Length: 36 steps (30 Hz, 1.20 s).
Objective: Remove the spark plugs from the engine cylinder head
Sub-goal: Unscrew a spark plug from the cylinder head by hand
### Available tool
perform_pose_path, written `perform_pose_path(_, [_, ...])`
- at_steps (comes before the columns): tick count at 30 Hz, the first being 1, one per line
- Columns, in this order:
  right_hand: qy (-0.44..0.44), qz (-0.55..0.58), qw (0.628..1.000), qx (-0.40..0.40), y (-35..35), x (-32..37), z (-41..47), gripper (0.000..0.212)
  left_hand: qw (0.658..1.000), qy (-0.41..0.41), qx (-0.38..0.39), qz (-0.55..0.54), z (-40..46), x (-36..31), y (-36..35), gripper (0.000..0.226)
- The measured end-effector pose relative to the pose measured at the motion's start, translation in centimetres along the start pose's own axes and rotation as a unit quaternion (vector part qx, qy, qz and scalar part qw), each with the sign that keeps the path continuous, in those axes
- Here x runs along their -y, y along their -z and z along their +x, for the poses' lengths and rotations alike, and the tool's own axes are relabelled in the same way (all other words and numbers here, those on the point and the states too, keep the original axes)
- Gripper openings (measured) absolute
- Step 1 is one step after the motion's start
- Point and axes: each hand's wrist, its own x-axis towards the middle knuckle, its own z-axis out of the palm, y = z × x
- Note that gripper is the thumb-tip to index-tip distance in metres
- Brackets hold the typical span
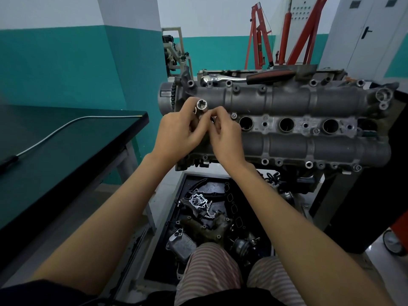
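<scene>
item: spark plug socket, one, bright metal tube, held above the left end of the cylinder head with its open hex mouth tilted up toward the camera. left hand grips the socket body with curled fingers; right hand is pressed against it, its fingertips pinching something small at the socket's lower end, which cannot be identified, possibly a plug or an adapter. hands together, touching. handling, by judgement: socket stiff, smooth and probably oily, so liable to slip; best gripped around the barrel. any spark plug is light but has a brittle ceramic insulator; take it by the metal hex or shell, not the tip, and do not drop it. item: plug wells, three visible in a row along the middle of the head, right of the hands, dark inside; whether plugs sit in them cannot be told. a fourth well may lie beneath the hands, hidden. item: ratchet wrench, one, chrome head with dark and red grip, lying along the far edge of the head, untouched. item: desk, one, dark top, at left, carrying one long thin tool with a flexible metal shaft. item: parts tray, one, on the floor below the engine, near the person's knees, holding assorted removed engine parts, uncounted. item: red engine hoist, one, far behind.
</scene>
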Motion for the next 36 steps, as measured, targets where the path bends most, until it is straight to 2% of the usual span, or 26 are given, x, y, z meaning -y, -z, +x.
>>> perform_pose_path(5, [0.029, -0.032, 0.999, 0.002, 0.10, 0.22, 0.09, 0.021, 1.000, 0.006, -0.029, 0.009, 0.10, 0.23, -0.25, 0.020])
perform_pose_path(10, [-0.030, -0.016, 0.999, 0.000, -0.24, -0.30, 0.38, 0.014, 0.998, 0.030, -0.045, -0.018, 0.16, 0.26, -0.55, 0.035])
perform_pose_path(13, [-0.033, -0.007, 0.999, -0.020, -0.25, -0.14, 0.32, 0.029, 0.999, 0.016, -0.038, -0.011, 0.11, 0.04, -0.44, 0.035])
perform_pose_path(16, [-0.013, -0.002, 1.000, -0.010, -0.11, -0.05, -0.03, 0.012, 1.000, -0.015, -0.011, 0.005, 0.00, -0.09, -0.03, 0.024])
perform_pose_path(18, [0.001, -0.006, 1.000, -0.004, -0.03, -0.06, -0.11, 0.005, 1.000, -0.025, 0.002, 0.008, 0.00, -0.02, 0.13, 0.025])
perform_pose_path(22, [0.025, -0.031, 0.999, -0.002, 0.02, 0.07, 0.00, 0.012, 1.000, -0.002, -0.015, 0.013, 0.15, 0.24, -0.11, 0.021])
perform_pose_path(25, [0.037, -0.045, 0.998, -0.001, 0.03, 0.01, 0.00, 0.020, 0.999, 0.027, -0.041, 0.012, 0.28, 0.25, -0.47, 0.026])
perform_pose_path(29, [-0.002, -0.032, 0.999, -0.008, -0.19, -0.17, 0.13, 0.009, 0.999, 0.016, -0.040, 0.009, 0.19, 0.09, -0.54, 0.033])
perform_pose_path(32, [-0.020, -0.022, 0.999, -0.021, -0.33, -0.21, 0.35, 0.031, 0.999, 0.014, -0.029, 0.003, 0.18, -0.02, -0.32, 0.036])
perform_pose_path(36, [-0.011, -0.016, 1.000, -0.001, -0.24, -0.10, 0.06, 0.010, 1.000, -0.001, -0.003, -0.008, 0.08, -0.05, 0.04, 0.025])
